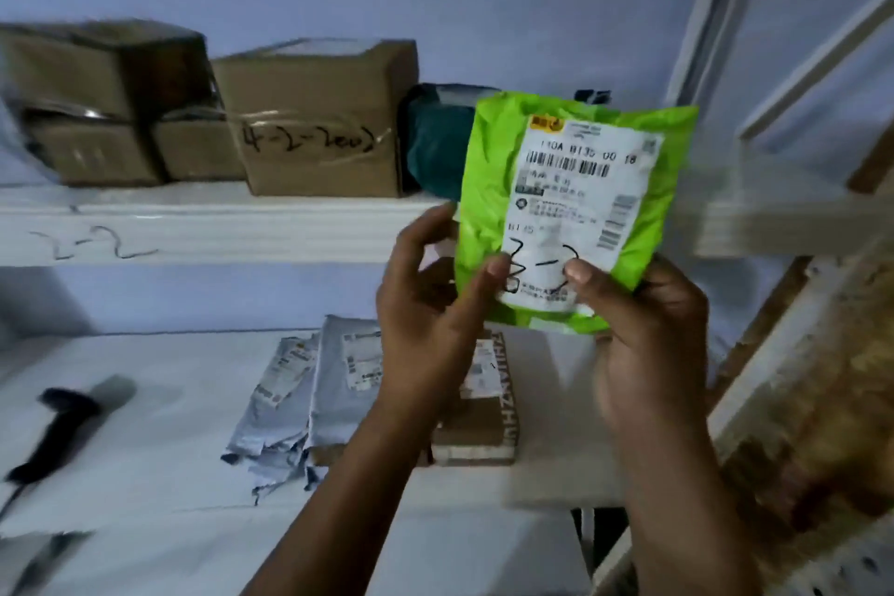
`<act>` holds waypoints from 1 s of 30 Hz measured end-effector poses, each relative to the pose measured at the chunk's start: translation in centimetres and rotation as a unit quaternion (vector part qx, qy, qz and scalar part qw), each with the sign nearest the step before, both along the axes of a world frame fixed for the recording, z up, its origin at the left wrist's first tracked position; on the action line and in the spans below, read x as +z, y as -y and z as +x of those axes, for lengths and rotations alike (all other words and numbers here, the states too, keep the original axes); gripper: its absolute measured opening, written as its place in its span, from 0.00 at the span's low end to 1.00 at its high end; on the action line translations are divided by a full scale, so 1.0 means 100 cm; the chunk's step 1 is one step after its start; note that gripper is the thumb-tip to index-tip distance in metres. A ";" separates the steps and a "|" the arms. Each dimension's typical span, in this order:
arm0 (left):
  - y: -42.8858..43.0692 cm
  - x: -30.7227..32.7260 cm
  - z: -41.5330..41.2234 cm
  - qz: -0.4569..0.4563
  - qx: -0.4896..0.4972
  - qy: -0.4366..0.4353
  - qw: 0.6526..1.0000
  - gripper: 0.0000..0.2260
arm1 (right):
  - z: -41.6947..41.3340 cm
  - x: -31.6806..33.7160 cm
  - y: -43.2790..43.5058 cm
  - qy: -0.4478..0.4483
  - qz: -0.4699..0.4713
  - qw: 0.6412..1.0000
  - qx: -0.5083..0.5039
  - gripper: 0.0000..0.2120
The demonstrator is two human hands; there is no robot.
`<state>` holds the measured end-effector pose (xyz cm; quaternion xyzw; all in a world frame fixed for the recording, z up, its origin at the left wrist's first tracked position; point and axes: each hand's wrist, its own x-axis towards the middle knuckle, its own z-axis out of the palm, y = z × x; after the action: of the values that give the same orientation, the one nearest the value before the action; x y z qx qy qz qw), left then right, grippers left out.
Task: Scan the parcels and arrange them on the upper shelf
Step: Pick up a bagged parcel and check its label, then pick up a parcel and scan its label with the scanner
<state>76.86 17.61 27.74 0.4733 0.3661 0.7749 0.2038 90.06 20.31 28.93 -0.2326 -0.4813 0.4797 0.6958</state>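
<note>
Head view: left hand (pixel 435 305) and right hand (pixel 648 329) pinch a crinkly green plastic mailer (pixel 575 208) near its lower edge, both thumbs pressed on its white label. It rises upright above the fingers, before the upper shelf (pixel 193 227). Taped cardboard boxes (pixel 319 121) sit up-left of the fingers, limp grey mailers (pixel 309 392) below.

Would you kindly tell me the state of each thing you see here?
green parcel: held upright, label facing the camera
left hand: pinches the parcel's lower left
right hand: pinches its lower right
scanner: lying unheld on the lower shelf
grey mailers: lying flat, overlapping, lower shelf
taped box: closed, standing on upper shelf
</note>
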 end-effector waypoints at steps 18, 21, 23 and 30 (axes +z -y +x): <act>-0.074 0.122 -0.048 -0.079 0.500 -0.532 0.679 0.23 | -0.063 0.145 -0.120 0.454 0.050 0.861 -0.223 0.10; -0.055 0.103 -0.050 0.055 0.508 -0.499 0.700 0.13 | -0.063 0.126 -0.110 0.411 0.067 0.857 -0.304 0.25; -0.035 0.078 -0.051 0.149 0.478 -0.463 0.731 0.09 | -0.059 0.107 -0.093 0.279 0.175 0.847 -0.418 0.23; 0.001 -0.112 -0.092 -0.036 0.327 -0.311 0.892 0.05 | -0.081 -0.050 -0.036 0.230 0.362 0.880 -0.206 0.12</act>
<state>67.67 17.54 16.56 0.5361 0.5726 0.5970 -0.1685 81.91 23.90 23.93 -0.1627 -0.7092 0.0509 0.6841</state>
